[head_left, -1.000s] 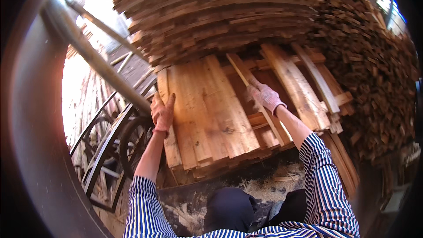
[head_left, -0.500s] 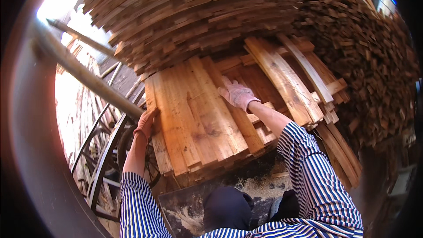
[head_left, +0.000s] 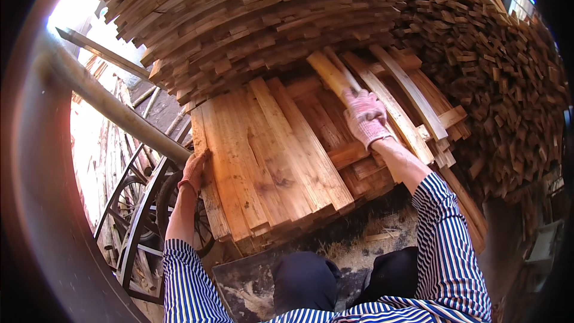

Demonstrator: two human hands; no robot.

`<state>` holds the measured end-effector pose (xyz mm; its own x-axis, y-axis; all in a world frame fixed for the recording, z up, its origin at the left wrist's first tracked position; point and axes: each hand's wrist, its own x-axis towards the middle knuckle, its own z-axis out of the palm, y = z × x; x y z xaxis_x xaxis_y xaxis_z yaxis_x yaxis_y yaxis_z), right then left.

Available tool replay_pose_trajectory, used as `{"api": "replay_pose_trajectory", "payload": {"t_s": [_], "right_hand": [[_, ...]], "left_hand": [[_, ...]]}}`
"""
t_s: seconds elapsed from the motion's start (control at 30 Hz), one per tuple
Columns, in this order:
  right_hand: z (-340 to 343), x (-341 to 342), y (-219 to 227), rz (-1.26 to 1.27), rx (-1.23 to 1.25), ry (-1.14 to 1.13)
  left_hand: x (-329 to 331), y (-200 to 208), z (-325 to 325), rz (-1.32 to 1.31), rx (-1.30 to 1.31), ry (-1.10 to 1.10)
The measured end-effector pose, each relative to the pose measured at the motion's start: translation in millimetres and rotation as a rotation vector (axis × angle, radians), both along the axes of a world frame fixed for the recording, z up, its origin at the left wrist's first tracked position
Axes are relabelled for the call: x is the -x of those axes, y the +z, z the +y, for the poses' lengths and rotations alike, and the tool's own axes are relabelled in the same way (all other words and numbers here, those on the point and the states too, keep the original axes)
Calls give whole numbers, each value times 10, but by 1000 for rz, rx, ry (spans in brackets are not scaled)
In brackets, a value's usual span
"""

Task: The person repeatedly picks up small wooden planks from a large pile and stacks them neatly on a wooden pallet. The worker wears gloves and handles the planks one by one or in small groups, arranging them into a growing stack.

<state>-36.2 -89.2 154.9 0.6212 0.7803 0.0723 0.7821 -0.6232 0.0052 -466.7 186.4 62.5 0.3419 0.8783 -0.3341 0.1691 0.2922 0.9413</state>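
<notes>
My right hand (head_left: 366, 115), in a pink and white knit glove, is closed around a wooden plank (head_left: 327, 73) at the right of the board stack. This plank is tilted up, and the glove covers its middle. My left hand (head_left: 194, 169), in an orange glove, grips the left edge of the leftmost plank (head_left: 211, 200); its fingertips are partly hidden. Between my hands, several wide planks (head_left: 272, 164) lie side by side, forming a flat top layer. Right of them a gap shows darker lower boards (head_left: 320, 121) and a crosspiece (head_left: 348, 154).
A tall stack of boards (head_left: 257, 24) rises behind, and a heap of short wood pieces (head_left: 478, 66) stands at right. At left are a metal pole (head_left: 128, 110), a curved black frame (head_left: 140, 209) and a spoked wheel (head_left: 133, 194). Sawdust covers the dark surface near my knees.
My right hand has moved right from the flat boards and taken hold of a plank, which is now tilted. Another plank lies across the earlier layer's right side. My left hand stays at the edge.
</notes>
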Motion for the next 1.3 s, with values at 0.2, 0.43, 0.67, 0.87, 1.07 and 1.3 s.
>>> {"api": "replay_pose_trajectory", "payload": {"t_s": [0.2,0.43,0.67,0.87,1.07,1.3], "right_hand": [[748,723,-437,273,-108,115],[651,593,-713,613,-272,179],[528,393,-1243,1173,-437,104],[749,699,-957,1078,-386,23],[697,189,-1739,1130,-493,131],[862,464,-1239,837,-329,114]], "left_hand": [[-89,-6,38,46,-63,-14],[10,299,-205,585,-283,9],[-55,217,-477,-61,265,-42],[94,495,-220,62,190,37],[-125,197,-130,121,-28,-133],[-87,125,-118,13,169,-72]]}}
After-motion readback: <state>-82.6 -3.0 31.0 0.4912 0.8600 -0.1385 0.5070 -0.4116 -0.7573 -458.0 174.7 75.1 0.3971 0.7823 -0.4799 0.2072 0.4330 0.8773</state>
